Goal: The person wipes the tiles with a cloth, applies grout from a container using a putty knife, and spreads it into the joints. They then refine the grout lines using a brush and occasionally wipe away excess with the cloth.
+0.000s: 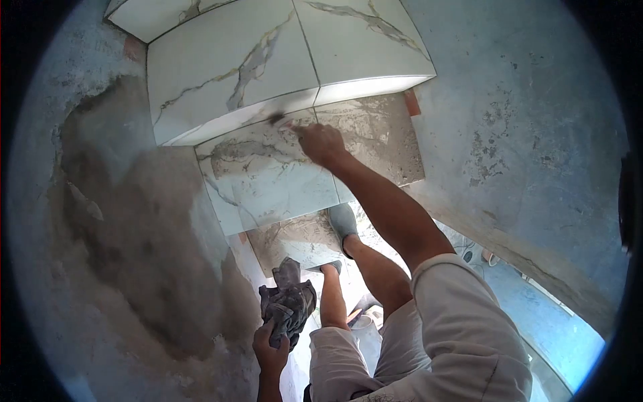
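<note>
Head view showed a grey, crumpled cloth point(289, 308), dark in its folds, at the near left, where the left hand point(271, 347) had closed its fingers around the near end. Farther off, the right hand point(320, 142) curled its fingers around a small tool point(277, 118) over the smeared, grey-veined tile step point(274, 191), near the white riser point(375, 87). Blur hid the tool's shape, and cloth covered some left fingertips.

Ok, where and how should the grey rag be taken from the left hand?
I'd pinch the grey rag by its loose upper end, coming from the tiled steps: the left hand holds its lower part, while that crumpled end sticks out free of the fingers.
</note>
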Demonstrator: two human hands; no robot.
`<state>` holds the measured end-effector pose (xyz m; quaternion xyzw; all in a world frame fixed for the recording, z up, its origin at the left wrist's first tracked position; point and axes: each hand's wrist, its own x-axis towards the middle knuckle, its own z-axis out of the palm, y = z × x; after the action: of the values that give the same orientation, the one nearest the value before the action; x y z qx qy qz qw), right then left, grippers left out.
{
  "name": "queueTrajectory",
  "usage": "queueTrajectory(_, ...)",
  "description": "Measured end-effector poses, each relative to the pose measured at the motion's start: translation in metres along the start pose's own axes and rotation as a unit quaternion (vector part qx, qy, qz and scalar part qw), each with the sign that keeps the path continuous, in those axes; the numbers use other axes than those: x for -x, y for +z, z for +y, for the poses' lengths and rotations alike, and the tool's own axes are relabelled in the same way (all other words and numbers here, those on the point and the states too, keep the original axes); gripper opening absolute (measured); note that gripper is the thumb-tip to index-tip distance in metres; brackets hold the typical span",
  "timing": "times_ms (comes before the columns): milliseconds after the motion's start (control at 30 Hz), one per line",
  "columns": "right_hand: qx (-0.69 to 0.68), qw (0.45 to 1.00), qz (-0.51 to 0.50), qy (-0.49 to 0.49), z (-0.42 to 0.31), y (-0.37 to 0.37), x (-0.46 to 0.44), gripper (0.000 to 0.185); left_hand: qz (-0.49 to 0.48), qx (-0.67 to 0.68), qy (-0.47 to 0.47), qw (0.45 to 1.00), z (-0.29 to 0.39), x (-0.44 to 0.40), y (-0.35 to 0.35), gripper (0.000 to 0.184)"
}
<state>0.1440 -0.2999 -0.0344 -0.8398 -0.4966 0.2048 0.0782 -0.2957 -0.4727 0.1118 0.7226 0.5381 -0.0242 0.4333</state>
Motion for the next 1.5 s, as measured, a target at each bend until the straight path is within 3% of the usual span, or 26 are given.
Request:
queueTrajectory(33, 0.016, 0.997, -0.059, 0.039, 0.002, 0.001, -0.008, 0.032, 0.001, -0.003, -0.002, 1.0, 0.003, 0.002, 0.0, 0.041)
queueTrajectory(100, 0.028, 0.996, 0.054, 0.059, 0.031, 0.002, 0.002, 0.032, 0.003, -0.017, 0.004, 1.0, 0.001, 0.002, -0.001, 0.043)
queueTrajectory(167, 0.06, 0.979, 0.008, 0.197, 0.076, 0.004, 0.007, 0.028, 0.004, -0.014, 0.002, 1.0, 0.002, 0.001, -0.002, 0.044)
queueTrajectory(200, 0.089, 0.975, 0.012, 0.204, 0.096, -0.003, 0.018, 0.025, 0.005, -0.015, 0.011, 1.0, 0.002, -0.001, -0.001, 0.045)
queueTrajectory(267, 0.147, 0.98, 0.067, 0.118, 0.096, -0.002, 0.034, 0.024, 0.017, -0.018, 0.028, 0.999, 0.004, -0.003, 0.0, 0.046)
queueTrajectory(367, 0.003, 0.999, 0.029, 0.036, 0.036, -0.014, 0.035, 0.03, -0.008, -0.014, 0.012, 1.0, 0.005, -0.001, 0.0, 0.048)
queueTrajectory(400, 0.001, 0.999, 0.029, 0.037, 0.03, -0.011, 0.026, 0.03, 0.0, -0.02, 0.023, 1.0, 0.007, -0.003, 0.0, 0.047)
queueTrajectory(467, 0.058, 0.991, -0.084, 0.084, 0.03, -0.011, 0.003, 0.034, 0.01, -0.03, 0.037, 0.999, 0.01, -0.008, 0.0, 0.047)
queueTrajectory(567, -0.029, 0.995, 0.039, 0.09, 0.084, -0.012, 0.016, 0.033, 0.022, -0.027, 0.041, 0.999, 0.012, -0.005, -0.007, 0.044)
queueTrajectory(600, 0.03, 0.986, 0.036, 0.157, 0.101, -0.009, 0.014, 0.033, 0.038, -0.034, 0.042, 0.998, 0.011, -0.005, -0.009, 0.042)
queueTrajectory(667, 0.129, 0.976, 0.101, 0.141, 0.165, 0.009, 0.021, 0.027, 0.049, -0.035, 0.05, 0.997, 0.012, -0.01, -0.011, 0.041)
queueTrajectory(800, 0.067, 0.982, 0.112, 0.138, 0.153, -0.044, 0.043, 0.025, 0.07, -0.064, 0.038, 0.995, 0.024, -0.035, -0.031, 0.042)
queueTrajectory(867, 0.07, 0.991, 0.079, 0.087, 0.157, -0.049, 0.035, 0.026, 0.094, -0.132, 0.081, 0.984, 0.028, -0.066, -0.044, 0.045)
queueTrajectory(900, 0.08, 0.986, 0.06, 0.131, 0.163, -0.048, 0.029, 0.026, 0.12, -0.143, 0.071, 0.98, 0.032, -0.085, -0.053, 0.045)
queueTrajectory(1000, -0.056, 0.95, 0.271, 0.146, 0.289, 0.085, -0.016, 0.025, 0.193, -0.148, 0.043, 0.969, 0.098, -0.149, -0.086, 0.046)
queueTrajectory(1100, 0.149, 0.974, 0.122, 0.117, 0.187, -0.053, 0.041, 0.025, 0.25, -0.234, 0.165, 0.925, 0.12, -0.23, -0.131, 0.044)
queueTrajectory(1133, 0.149, 0.974, 0.124, 0.12, 0.194, -0.052, 0.036, 0.025, 0.272, -0.261, 0.185, 0.908, 0.139, -0.256, -0.141, 0.043)
queueTrajectory(1200, 0.138, 0.977, 0.16, 0.005, 0.211, -0.043, 0.029, 0.025, 0.3, -0.291, 0.243, 0.875, 0.166, -0.317, -0.154, 0.043)
queueTrajectory(1233, 0.138, 0.977, 0.161, 0.008, 0.213, -0.044, 0.028, 0.025, 0.322, -0.291, 0.291, 0.852, 0.179, -0.346, -0.153, 0.043)
queueTrajectory(1267, 0.23, 0.963, 0.122, 0.069, 0.211, -0.044, 0.029, 0.026, 0.341, -0.291, 0.338, 0.828, 0.193, -0.373, -0.15, 0.043)
queueTrajectory(1300, 0.321, 0.935, 0.08, 0.127, 0.209, -0.046, 0.031, 0.028, 0.348, -0.293, 0.325, 0.829, 0.199, -0.401, -0.146, 0.044)
queueTrajectory(1333, 0.321, 0.934, 0.08, 0.132, 0.206, -0.052, 0.038, 0.028, 0.355, -0.294, 0.313, 0.83, 0.203, -0.424, -0.136, 0.045)
queueTrajectory(1367, 0.247, 0.956, 0.109, 0.116, 0.199, -0.063, 0.048, 0.028, 0.353, -0.292, 0.317, 0.83, 0.207, -0.439, -0.124, 0.045)
queueTrajectory(1433, 0.171, 0.97, 0.138, 0.102, 0.207, -0.066, 0.046, 0.028, 0.377, -0.321, 0.213, 0.842, 0.214, -0.46, -0.096, 0.05)
queueTrajectory(1467, 0.196, 0.968, 0.077, 0.136, 0.219, -0.062, 0.035, 0.028, 0.371, -0.322, 0.215, 0.844, 0.215, -0.471, -0.077, 0.05)
queueTrajectory(1500, 0.218, 0.962, 0.016, 0.164, 0.224, -0.056, 0.029, 0.028, 0.443, -0.356, 0.218, 0.794, 0.211, -0.473, -0.06, 0.052)
